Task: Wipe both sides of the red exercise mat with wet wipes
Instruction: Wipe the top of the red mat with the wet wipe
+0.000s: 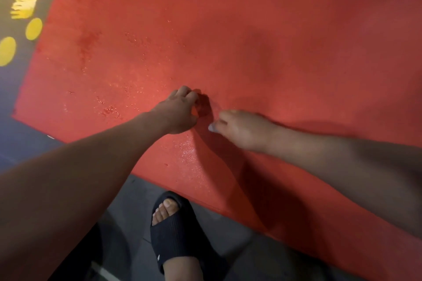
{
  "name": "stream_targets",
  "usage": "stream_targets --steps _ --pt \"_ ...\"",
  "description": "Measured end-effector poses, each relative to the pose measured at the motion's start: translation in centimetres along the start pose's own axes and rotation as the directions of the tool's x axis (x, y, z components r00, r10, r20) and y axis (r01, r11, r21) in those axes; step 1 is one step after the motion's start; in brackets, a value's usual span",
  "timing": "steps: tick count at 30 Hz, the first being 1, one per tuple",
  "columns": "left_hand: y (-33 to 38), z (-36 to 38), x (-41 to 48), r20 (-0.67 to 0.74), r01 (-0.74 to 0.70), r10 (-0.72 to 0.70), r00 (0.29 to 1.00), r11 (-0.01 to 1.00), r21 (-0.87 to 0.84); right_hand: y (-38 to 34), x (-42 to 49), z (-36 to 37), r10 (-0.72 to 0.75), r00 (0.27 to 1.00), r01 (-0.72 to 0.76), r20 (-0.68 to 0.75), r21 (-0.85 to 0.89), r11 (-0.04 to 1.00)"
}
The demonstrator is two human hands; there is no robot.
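The red exercise mat lies flat on the dark floor, running from the upper left of the frame to the lower right. One face is up. Wet, glistening patches show across its left and middle parts, while the stretch toward the right of the frame looks matt, so the first face seems to be partly wiped.

Both hands are low over the mat near the centre of the frame. The right hand has its fingers curled round a small pale wad, most likely a wet wipe, which peeks out at the fingertips. The left hand is just beside it with its fingers curled down at the mat. Whether it pinches anything cannot be told.

The next move probably calls for flat, pressing strokes carried toward the duller right part. After that the mat must be lifted by an edge and turned over for the second face.

No writing can be read. A black sandal at the bottom centre carries a tiny white mark, too small to make out. Yellow and pale dots are painted on the floor.
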State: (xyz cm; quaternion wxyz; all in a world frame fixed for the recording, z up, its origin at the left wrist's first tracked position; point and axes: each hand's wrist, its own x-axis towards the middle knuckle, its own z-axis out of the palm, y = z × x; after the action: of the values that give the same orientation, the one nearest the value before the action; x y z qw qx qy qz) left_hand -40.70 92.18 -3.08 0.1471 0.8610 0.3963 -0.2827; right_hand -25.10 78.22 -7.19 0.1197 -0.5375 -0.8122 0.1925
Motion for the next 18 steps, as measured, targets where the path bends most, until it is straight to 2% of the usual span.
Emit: stream_targets --steps 2,3,5,7,8,10,12,13,15,18 --pt "-0.2 0.1 0.2 -0.015 -0.014 0.013 1.0 1.0 -0.01 0.0 -0.4 0.1 -0.108 0.994 0.108 0.005 -0.01 0.994" --pt "-0.3 0.1 0.4 -0.017 -0.02 0.02 1.0 1.0 -0.008 0.7 -0.2 -0.1 -0.115 0.993 0.115 0.015 0.024 0.993" --pt "-0.5 -0.1 0.8 -0.011 -0.027 0.027 1.0 1.0 -0.002 3.9 1.0 -0.8 -0.081 0.997 0.081 -0.019 -0.014 0.997" --pt "-0.8 -0.5 1.4 -0.006 -0.027 0.027 1.0 1.0 -0.016 8.2 2.6 -2.3 0.074 0.993 -0.082 -0.09 -0.088 0.993" --pt "-0.9 -0.7 1.8 -0.019 -0.027 0.027 0.999 0.999 -0.035 10.4 3.4 -3.3 0.198 0.97 -0.211 -0.145 -0.081 0.974" --pt "-1.3 -1.2 2.7 -0.078 -0.026 0.019 0.997 0.996 -0.087 13.6 4.5 -4.9 0.429 0.87 -0.454 -0.243 -0.055 0.889" --pt "-1.7 -1.4 3.9 -0.156 -0.018 -0.008 0.988 0.985 -0.169 14.1 5.1 -5.8 0.522 0.804 -0.551 -0.286 -0.025 0.834" --pt "-1.8 -1.4 4.5 -0.198 -0.017 -0.027 0.98 0.976 -0.218 13.5 5.2 -5.6 0.521 0.81 -0.546 -0.268 -0.024 0.838" --pt "-1.8 -1.3 5.9 -0.276 -0.028 -0.052 0.96 0.96 -0.277 11.2 4.6 -4.4 0.437 0.873 -0.458 -0.217 -0.054 0.887" --pt "-1.6 -1.5 8.5 -0.38 -0.071 -0.03 0.925 0.966 -0.249 8.1 2.6 -2.4 0.257 0.957 -0.258 -0.134 0.015 0.966"
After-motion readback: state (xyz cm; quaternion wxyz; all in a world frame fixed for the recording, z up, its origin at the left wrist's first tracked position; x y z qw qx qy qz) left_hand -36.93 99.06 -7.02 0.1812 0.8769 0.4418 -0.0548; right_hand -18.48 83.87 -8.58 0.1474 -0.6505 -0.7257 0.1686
